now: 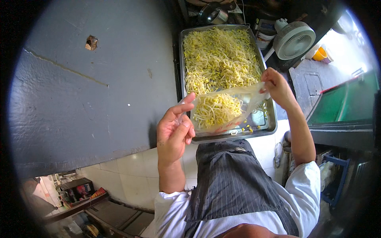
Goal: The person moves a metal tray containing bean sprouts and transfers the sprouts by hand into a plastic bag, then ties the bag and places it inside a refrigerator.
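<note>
A large metal tray [271, 125] lies in front of me, heaped at its far part with yellow-headed bean sprouts [222, 55]. Over its near end I stretch a thin clear plastic bag [251, 98] between both hands, and a clump of sprouts [218, 109] shows in or behind its film. My left hand [174, 129] has the bag's left edge, thumb and fingers bent around it. Pinched in my right hand [276, 85] is the bag's upper right corner. A few loose sprouts [249, 127] lie on the bare metal at the near edge.
A grey wall or panel [91, 87] with a hole stands close on the left. Beyond the tray is a metal pot [214, 14]; a white fan [294, 40] stands at the far right. A green panel [345, 101] and blue metal frame [337, 178] are on the right.
</note>
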Demonstrator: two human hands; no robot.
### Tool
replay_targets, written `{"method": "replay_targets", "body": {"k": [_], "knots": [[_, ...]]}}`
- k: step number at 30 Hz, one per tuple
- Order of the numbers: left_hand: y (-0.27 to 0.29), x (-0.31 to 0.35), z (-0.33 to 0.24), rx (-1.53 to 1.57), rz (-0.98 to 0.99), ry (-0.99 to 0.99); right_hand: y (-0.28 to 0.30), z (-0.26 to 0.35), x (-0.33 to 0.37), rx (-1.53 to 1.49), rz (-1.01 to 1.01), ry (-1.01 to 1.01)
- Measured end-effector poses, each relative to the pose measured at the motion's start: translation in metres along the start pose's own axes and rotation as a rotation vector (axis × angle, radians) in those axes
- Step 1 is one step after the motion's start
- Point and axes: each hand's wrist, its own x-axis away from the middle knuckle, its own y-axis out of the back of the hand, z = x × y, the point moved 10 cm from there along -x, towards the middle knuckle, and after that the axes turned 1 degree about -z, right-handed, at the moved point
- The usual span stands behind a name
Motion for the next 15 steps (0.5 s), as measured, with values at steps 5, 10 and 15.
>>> {"method": "replay_targets", "body": {"k": [5,10,15], "knots": [[0.01,0.009,0.018,-0.219,0.032,0.126,-0.014,0.043,0.012,-1.045,0.151,-0.04],[0.018,0.021,-0.014,-0.04,-0.11,-0.024,-0.022,0.097,0.022,-0.451,0.29,0.166],[0.005,0.04,-0.002,-0.025,-0.036,0.062,-0.007,-0.092,-0.018,0.4,-0.184,0.223]]}}
